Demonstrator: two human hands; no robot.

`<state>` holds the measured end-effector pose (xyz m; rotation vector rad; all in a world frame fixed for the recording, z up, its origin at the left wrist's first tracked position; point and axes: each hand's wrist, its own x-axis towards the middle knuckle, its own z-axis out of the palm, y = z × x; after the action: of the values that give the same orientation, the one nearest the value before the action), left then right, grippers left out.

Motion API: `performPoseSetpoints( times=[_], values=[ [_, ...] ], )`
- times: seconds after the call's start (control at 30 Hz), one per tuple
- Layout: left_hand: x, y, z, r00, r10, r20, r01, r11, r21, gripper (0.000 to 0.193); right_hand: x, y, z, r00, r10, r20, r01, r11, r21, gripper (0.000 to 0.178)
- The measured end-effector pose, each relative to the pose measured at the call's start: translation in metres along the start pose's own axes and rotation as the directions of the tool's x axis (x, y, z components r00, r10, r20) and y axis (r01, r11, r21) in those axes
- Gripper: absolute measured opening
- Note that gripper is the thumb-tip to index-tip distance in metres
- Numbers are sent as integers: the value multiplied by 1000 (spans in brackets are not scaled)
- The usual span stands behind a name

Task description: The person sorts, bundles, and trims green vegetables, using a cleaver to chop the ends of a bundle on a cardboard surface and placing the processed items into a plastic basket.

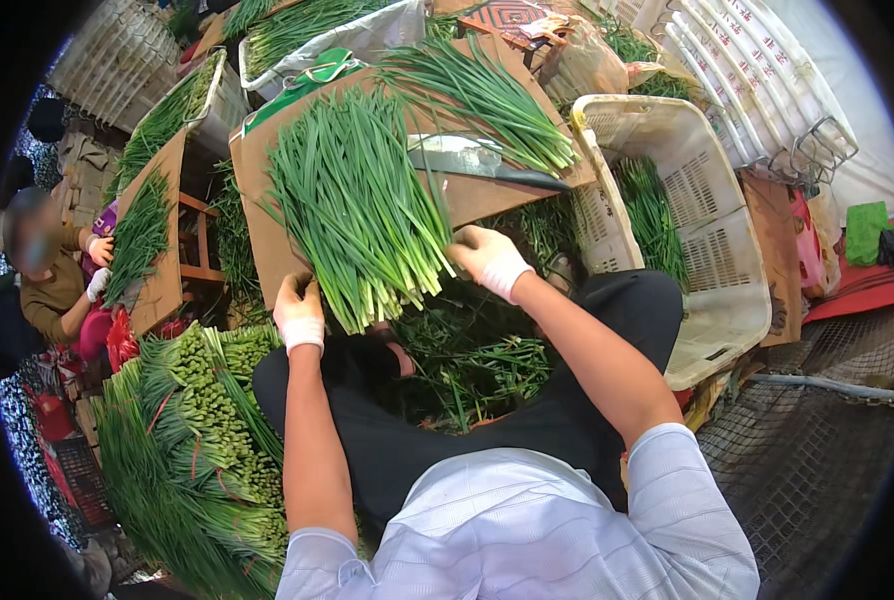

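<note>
A broad layer of green garlic chives [362,190] lies across a cardboard-topped table in front of me, with its pale cut ends toward my lap. My left hand [299,310], in a glove with a white cuff, is closed against the left side of these ends. Opposite it, my right hand [489,260], gloved alike, has its fingers pressed together at the layer's right edge. Some fingertips are hidden by the stalks. Farther back on the cardboard [262,215] rests a second, smaller bunch of chives [492,100], beside a clear plastic piece [457,155].
At right stands a white plastic crate [722,290] holding chives. Tied bundles [197,450] are piled at my left. Loose leaves [487,375] lie below, between my knees. A co-worker [52,270] handles greens at another board on the far left. Stacked white crates [757,75] stand back right.
</note>
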<state>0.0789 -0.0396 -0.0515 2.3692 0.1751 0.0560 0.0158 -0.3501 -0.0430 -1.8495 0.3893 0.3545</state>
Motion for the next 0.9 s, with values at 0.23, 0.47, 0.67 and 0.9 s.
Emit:
performPoseSetpoints(
  times=[0.23,0.47,0.67,0.9],
  values=[
    [8,-32,4,996,-90,-3,87,971,-224,22,19,-3,21,780,-617,-104,303,518,-800,18],
    [7,-22,8,992,-24,-123,21,999,-31,19,50,-6,-4,650,-759,-25,332,314,-889,26],
    [3,-20,5,991,-54,-125,57,998,20,20,60,-22,-25,631,-772,84,375,209,-903,18],
    [8,-11,3,995,-63,-79,84,950,301,22,55,-13,-26,817,-569,94,470,562,-680,16]
  ],
)
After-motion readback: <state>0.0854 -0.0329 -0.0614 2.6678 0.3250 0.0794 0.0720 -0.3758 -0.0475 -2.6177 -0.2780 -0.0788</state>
